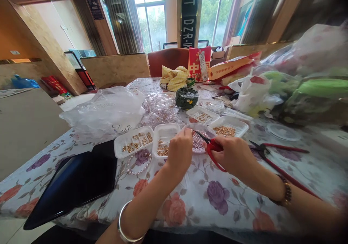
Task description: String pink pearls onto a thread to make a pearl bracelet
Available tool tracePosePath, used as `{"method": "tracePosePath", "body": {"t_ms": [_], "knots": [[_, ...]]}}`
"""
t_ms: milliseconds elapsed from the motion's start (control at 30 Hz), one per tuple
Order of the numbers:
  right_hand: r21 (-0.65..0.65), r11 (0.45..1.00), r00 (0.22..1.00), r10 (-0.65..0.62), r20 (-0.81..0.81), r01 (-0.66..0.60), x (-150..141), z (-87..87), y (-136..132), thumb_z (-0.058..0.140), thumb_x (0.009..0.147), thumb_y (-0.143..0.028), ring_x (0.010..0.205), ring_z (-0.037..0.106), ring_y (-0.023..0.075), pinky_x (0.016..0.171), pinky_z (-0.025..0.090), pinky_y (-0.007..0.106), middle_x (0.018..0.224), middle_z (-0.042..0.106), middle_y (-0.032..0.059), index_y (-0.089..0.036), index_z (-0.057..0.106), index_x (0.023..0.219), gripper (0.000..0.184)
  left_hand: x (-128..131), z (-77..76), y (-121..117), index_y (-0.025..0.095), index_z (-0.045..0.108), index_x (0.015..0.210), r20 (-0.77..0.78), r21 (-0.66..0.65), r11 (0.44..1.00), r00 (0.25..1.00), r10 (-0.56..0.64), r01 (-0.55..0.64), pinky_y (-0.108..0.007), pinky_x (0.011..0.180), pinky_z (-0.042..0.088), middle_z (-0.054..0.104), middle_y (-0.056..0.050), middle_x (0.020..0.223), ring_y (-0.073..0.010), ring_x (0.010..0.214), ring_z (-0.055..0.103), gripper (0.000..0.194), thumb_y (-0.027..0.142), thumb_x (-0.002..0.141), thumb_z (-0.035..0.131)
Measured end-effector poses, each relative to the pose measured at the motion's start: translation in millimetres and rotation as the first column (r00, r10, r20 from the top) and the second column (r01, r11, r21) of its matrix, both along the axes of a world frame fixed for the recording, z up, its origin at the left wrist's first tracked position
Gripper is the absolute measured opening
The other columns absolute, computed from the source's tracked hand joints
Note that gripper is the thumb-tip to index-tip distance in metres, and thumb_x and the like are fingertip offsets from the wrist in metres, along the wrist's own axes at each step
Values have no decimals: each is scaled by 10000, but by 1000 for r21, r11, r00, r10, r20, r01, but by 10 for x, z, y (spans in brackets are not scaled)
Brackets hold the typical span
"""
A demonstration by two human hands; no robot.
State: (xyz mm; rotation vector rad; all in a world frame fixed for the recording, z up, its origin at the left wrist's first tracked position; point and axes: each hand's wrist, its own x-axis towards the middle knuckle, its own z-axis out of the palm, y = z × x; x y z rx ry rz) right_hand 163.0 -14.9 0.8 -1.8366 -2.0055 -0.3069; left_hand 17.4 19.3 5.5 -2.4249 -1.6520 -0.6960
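Observation:
My right hand (235,156) is wrapped around red-handled pliers (210,144) with a dark, slender nose. Their tip reaches the fingertips of my left hand (179,150), which are pinched together; whatever lies between them is too small to make out. Just behind both hands is a round tub (193,150) of pink-white pearl beads (200,139). Left of it sit two white trays, one partly behind my left hand (161,137) and one farther left (118,148), with gold beads inside. A pearl bracelet (130,171) lies on the tablecloth in front of the left tray.
A second, larger red-handled pair of pliers (262,149) lies right of my right hand. More white trays (243,130) stand behind. A black tablet-like panel (84,177) and a plastic bag (104,110) are at left; a dark green coil (186,97) and several bags (252,92) are farther back.

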Motion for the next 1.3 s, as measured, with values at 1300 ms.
{"method": "tracePosePath", "body": {"t_ms": [1300], "knots": [[69,995,992,83,-93,-77,79,9,79,494,774,-501,480,445,135,493,272,268,505,513,12,-200,469,533,386,-15,-40,-9,143,609,811,315,128,983,934,-165,131,-255,580,391,628,-44,748,-147,661,559,166,169,874,457]]}}
